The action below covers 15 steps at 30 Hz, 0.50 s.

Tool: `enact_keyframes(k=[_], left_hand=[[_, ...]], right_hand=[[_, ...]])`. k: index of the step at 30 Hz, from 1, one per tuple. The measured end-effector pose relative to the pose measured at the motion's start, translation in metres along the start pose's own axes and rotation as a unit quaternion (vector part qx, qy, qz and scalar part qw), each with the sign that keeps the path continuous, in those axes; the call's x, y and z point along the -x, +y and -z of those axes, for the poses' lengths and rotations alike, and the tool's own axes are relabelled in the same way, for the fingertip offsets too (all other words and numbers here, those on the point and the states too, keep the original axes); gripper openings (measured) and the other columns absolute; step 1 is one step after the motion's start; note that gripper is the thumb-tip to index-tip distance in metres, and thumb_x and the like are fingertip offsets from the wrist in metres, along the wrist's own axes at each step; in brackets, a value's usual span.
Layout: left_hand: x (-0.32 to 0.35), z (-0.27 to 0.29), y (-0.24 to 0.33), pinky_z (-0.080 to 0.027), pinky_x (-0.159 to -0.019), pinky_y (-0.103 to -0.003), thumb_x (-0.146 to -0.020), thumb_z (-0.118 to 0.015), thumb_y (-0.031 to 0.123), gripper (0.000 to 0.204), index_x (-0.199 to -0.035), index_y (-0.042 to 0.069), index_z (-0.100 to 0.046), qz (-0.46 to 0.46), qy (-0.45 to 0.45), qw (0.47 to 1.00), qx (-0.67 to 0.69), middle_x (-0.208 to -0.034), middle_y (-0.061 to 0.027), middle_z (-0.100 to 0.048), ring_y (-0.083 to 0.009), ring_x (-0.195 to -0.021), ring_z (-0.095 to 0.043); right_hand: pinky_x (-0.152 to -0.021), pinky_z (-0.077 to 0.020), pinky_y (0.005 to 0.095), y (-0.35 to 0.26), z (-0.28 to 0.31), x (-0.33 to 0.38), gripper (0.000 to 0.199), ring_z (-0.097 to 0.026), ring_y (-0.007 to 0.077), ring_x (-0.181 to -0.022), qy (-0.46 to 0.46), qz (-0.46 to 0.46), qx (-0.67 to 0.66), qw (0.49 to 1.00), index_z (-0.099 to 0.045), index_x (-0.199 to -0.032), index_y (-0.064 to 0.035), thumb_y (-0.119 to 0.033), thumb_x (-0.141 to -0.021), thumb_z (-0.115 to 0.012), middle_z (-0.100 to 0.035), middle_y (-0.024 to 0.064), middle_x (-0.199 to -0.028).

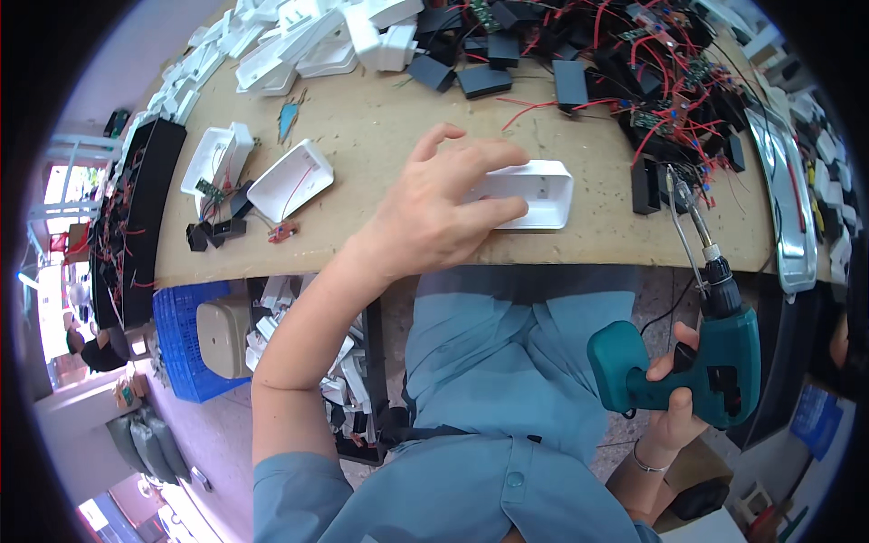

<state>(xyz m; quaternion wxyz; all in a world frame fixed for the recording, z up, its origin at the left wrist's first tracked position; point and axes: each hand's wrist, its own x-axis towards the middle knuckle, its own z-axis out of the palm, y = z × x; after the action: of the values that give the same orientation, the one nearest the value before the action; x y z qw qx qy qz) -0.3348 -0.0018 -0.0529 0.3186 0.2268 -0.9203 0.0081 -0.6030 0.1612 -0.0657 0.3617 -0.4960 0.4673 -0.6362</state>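
Your white box (549, 206) is near the front edge of the table (380, 113), with its open side showing, just under the fingers of your left hand (453, 195). One finger is by its far rim and another crosses over its inside, but I can't tell if they grip it. Your right hand (674, 403) is wrapped around the handle of a green tool (742, 362). The tool's metal tips point away from you, near a messy heap of black boxes and red wires (670, 100). Two more white boxes (294, 181) sit on your left. Farther back is a big pile of white shells (308, 45). A shiny metal tray (792, 231) is on the far right. Below, a blue crate (181, 348) is beside a beige stool (222, 339).
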Motion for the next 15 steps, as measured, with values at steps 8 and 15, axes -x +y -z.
enact_keyframes(k=[8, 15], left_hand=[[-0.029, -0.002, -0.017, -0.038, -0.070, -0.034, -0.067, -0.058, 0.004, 0.025, -0.090, 0.011, -0.059, 0.004, 0.090, 0.995, 0.031, -0.090, -0.0058, -0.057, -0.0213, -0.081, -0.055], [-0.126, -0.035, -0.040, -0.038, -0.068, -0.034, -0.066, -0.056, 0.004, 0.023, -0.087, 0.011, -0.063, -0.001, 0.042, 0.980, -0.197, -0.079, -0.0031, -0.053, -0.0190, -0.080, -0.054]], right_hand=[[-0.055, -0.0473, 0.0233, 0.000, 0.012, 0.003, 0.068, -0.057, 0.0142, -0.066, 0.028, -0.007, -0.027, 0.999, -0.030, -0.123, 0.0053, -0.031, -0.077, -0.064, -0.050, 0.0246, -0.109], [-0.055, -0.0483, 0.0239, -0.003, 0.022, 0.002, 0.069, -0.057, 0.0155, -0.067, 0.037, 0.009, -0.057, 0.998, -0.029, -0.123, 0.0052, -0.028, -0.075, -0.066, -0.050, 0.0254, -0.109]])
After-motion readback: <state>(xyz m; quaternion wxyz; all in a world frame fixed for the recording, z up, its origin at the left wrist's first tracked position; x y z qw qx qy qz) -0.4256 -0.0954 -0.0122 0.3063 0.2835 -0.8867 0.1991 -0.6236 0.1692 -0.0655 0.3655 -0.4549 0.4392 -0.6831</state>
